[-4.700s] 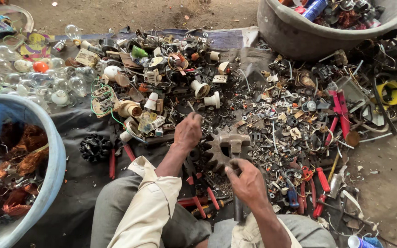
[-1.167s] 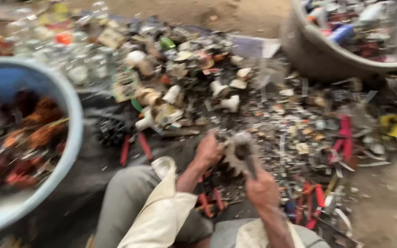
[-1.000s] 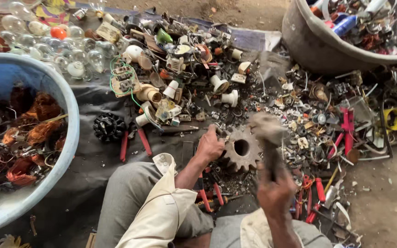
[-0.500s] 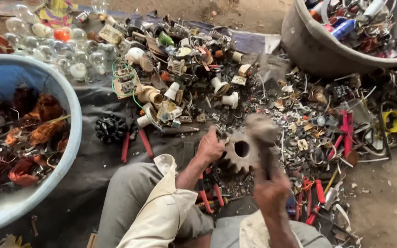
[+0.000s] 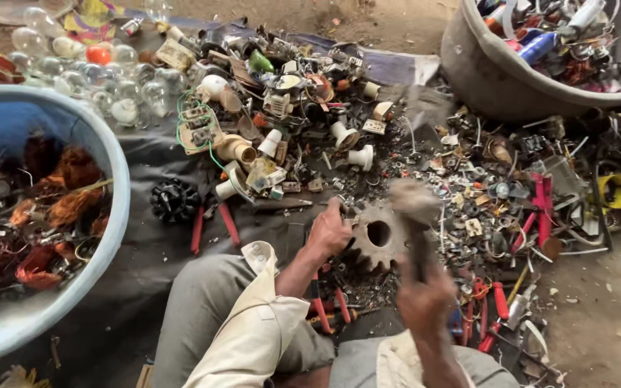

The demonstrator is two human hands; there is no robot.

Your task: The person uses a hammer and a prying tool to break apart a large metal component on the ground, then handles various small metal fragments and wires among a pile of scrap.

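Change: the hammer (image 5: 412, 215), half a second ago lifted over the gear, now comes down blurred at the toothed gear (image 5: 379, 235); the striking goes on.
Left hand (image 5: 328, 231): grip closed on the left edge of the gear, holding it flat on the dark cloth (image 5: 145, 251).
Right hand (image 5: 425, 302): grip wrapped tight round the hammer handle.
Around: scrap parts, red-handled pliers (image 5: 213, 226), blue tub (image 5: 113, 208).

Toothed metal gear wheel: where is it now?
Head view, centre: the rusty toothed metal gear wheel lies on the dark ground sheet, steadied at its left edge by the left hand, with the blurred hammer in the right hand just right of it.
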